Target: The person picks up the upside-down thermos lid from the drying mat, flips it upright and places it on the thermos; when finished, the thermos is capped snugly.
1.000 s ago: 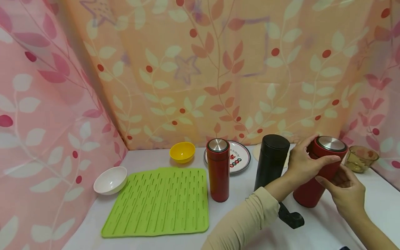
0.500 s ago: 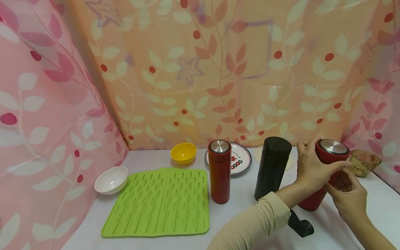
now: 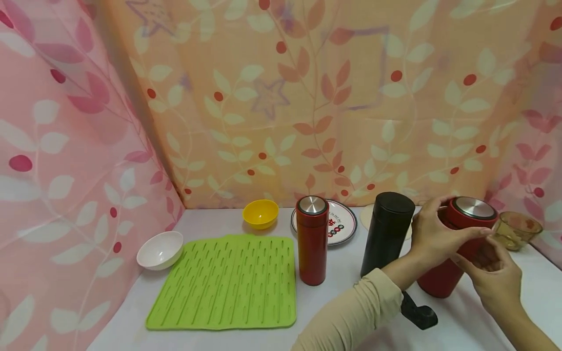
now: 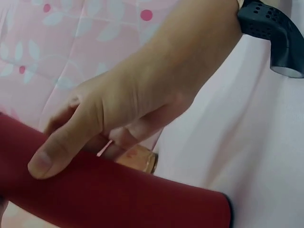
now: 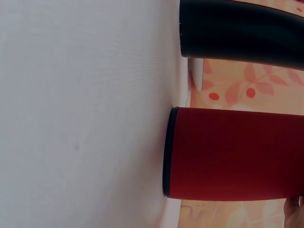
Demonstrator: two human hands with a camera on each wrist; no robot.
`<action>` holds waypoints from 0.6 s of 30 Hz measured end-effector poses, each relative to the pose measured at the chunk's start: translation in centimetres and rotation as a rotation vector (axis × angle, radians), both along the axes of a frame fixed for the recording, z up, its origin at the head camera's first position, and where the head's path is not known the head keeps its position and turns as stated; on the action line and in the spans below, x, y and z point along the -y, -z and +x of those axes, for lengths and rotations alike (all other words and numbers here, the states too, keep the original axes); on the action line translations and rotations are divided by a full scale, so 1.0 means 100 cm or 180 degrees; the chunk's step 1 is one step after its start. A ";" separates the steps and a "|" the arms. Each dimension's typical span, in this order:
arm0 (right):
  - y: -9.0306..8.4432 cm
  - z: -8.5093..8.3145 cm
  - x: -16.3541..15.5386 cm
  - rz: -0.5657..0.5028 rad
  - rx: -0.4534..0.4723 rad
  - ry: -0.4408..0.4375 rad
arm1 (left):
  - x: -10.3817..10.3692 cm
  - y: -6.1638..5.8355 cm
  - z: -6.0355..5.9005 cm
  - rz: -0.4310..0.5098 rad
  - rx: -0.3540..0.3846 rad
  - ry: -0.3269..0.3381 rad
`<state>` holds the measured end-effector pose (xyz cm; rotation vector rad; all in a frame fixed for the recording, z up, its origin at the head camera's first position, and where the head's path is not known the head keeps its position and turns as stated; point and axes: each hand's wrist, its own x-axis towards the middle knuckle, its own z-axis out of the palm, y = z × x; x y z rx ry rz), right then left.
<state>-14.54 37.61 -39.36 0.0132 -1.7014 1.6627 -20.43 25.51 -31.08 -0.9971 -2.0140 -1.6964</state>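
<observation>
Head view, both hands (image 3: 439, 234) gripping wide red flask (image 3: 456, 243), beside black flask (image 3: 386, 234)

A white surface (image 3: 351, 273) sits enclosed by draped fabric: an orange leaf-and-berry curtain (image 3: 307, 97) at 12 o'clock, pink leaf-print curtains at 9 o'clock (image 3: 66, 170) and 3 o'clock (image 3: 533, 161), under soft, even light.

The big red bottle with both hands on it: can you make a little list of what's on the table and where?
held thing: wide red flask, standing on the white table
left hand: grips its lid end
right hand: curled round its body
beside it: black flask, slim red flask
also: green mat, yellow bowl, white bowl
</observation>
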 end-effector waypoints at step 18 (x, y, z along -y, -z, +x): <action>-0.002 0.002 0.005 0.0005 0.0007 0.0184 | -0.009 0.002 0.011 -0.0170 -0.0036 -0.0428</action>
